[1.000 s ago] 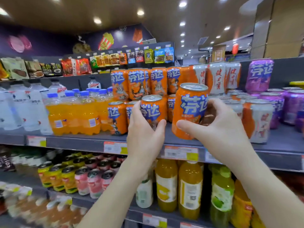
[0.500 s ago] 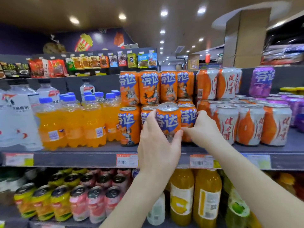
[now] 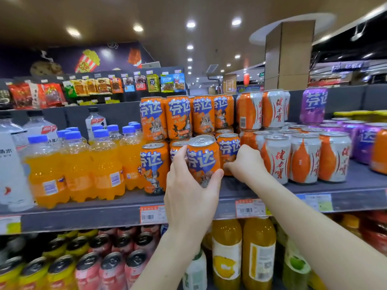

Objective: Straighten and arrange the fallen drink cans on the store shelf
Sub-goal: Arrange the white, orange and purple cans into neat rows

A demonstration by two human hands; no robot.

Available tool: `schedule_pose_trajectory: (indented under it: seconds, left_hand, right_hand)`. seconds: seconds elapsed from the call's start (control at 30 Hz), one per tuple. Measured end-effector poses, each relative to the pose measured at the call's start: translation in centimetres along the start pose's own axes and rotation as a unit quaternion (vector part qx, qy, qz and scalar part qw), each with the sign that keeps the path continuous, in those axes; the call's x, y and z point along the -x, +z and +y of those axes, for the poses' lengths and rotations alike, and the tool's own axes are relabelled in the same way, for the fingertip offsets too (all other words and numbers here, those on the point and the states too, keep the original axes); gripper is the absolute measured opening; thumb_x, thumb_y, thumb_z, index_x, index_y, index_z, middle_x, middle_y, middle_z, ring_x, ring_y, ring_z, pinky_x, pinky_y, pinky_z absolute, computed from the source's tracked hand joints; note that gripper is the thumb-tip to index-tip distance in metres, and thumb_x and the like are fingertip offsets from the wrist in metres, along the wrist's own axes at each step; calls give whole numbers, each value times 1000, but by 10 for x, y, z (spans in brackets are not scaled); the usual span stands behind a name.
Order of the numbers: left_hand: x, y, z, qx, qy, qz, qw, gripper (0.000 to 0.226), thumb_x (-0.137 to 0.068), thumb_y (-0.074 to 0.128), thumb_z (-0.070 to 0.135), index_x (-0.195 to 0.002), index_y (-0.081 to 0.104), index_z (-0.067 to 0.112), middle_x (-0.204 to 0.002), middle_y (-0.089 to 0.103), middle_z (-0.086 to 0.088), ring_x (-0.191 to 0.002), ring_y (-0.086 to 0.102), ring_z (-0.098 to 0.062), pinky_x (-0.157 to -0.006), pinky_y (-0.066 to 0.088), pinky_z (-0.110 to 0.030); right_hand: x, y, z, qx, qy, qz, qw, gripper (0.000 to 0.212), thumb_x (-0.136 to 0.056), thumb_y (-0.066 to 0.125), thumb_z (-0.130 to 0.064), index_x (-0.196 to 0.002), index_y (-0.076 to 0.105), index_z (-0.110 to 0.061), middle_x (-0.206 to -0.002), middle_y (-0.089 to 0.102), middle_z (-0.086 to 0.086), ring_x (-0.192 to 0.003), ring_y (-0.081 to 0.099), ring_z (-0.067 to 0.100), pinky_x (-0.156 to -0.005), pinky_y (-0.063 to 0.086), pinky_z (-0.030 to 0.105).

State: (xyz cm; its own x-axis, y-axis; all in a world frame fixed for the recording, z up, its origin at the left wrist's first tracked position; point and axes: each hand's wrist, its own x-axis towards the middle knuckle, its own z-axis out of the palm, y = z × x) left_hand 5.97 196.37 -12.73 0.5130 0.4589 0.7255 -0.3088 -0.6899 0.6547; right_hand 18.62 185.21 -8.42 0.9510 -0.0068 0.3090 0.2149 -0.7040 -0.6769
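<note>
My left hand (image 3: 189,193) grips an orange drink can (image 3: 202,158) with blue lettering, held upright near the front of the grey shelf (image 3: 356,185). Just right of it, my right hand (image 3: 244,163) wraps around the base of a second orange can (image 3: 229,148) standing on the shelf. More orange cans (image 3: 155,166) stand to the left, and another row of orange cans (image 3: 184,117) is stacked on top behind.
White-and-orange cans (image 3: 304,158) stand to the right, purple cans (image 3: 356,137) beyond them. Orange soda bottles (image 3: 77,168) and water bottles (image 3: 12,164) fill the left side. The lower shelf holds cans (image 3: 88,266) and juice bottles (image 3: 258,254). Price tags (image 3: 151,214) line the shelf edge.
My right hand carried its can from mid-air back onto the shelf and now holds it low there. My left hand keeps its can, now closer to the shelf front.
</note>
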Motion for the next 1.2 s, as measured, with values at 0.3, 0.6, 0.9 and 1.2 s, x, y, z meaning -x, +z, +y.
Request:
schedule_pose_trajectory:
  seconds: [0.3, 0.6, 0.9, 1.2]
  left_hand:
    - [-1, 2, 3, -21, 19, 5, 1000, 86, -77, 84, 53, -146, 35, 38, -131, 60, 13, -120, 58, -8, -94, 57, -38]
    - [-14, 19, 13, -117, 49, -48, 991, 86, -86, 77, 46, -156, 37, 18, -136, 45, 0, -121, 56, -17, -91, 53, -28]
    - [-11, 19, -11, -152, 53, -53, 986, 60, -90, 77, 35, -143, 55, 19, -126, 59, 4, -111, 63, -15, -88, 57, -31]
    - [13, 53, 24, -118, 158, 33, 980, 37, -82, 80, 21, -114, 63, 17, -109, 57, -1, -101, 56, -23, -82, 51, -35]
  right_hand:
    - [51, -21, 12, -161, -113, 15, 980, 38, -91, 64, -15, -128, 58, -20, -108, 68, -8, -97, 64, 8, -76, 49, 21]
    - [55, -27, 12, -364, -143, -105, 914, 23, -85, 80, -28, -105, 71, -34, -101, 77, -14, -96, 73, 4, -81, 61, 28]
    - [41, -8, 12, -273, -172, -118, 939, 24, -96, 67, -30, -119, 68, -33, -104, 76, -17, -97, 70, -3, -86, 56, 23]
    - [50, -41, 35, -203, -169, -9, 964, 34, -94, 68, -25, -128, 67, -23, -110, 74, -11, -101, 69, 2, -92, 56, 29]
